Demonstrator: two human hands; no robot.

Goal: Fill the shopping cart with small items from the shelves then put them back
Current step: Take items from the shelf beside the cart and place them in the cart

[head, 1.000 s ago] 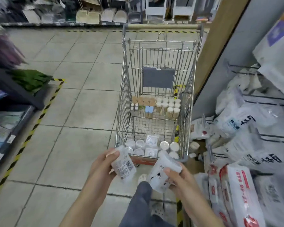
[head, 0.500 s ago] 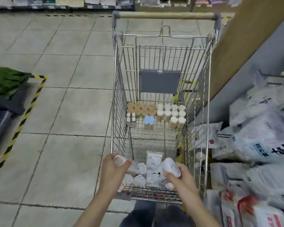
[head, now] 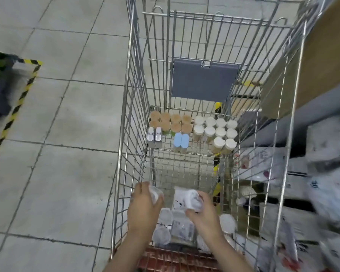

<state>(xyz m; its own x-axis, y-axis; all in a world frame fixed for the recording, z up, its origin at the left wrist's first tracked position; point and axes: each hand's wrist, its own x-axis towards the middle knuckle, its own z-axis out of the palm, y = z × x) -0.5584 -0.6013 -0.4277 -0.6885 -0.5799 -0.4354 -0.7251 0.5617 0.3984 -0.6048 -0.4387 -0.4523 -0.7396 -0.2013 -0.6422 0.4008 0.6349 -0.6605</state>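
Tiled aisle, cart (head: 133,107) nearer, both hands lower inside, left hand (head: 143,211) and right hand (head: 202,214) fingers gripping white containers.

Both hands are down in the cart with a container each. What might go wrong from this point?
1. The left hand and right hand each hold a container above the white tubs at the near end; dropped, they may topple or land askew.
2. The upright jars at the far end stand packed together; a bump to the cart may tip them.
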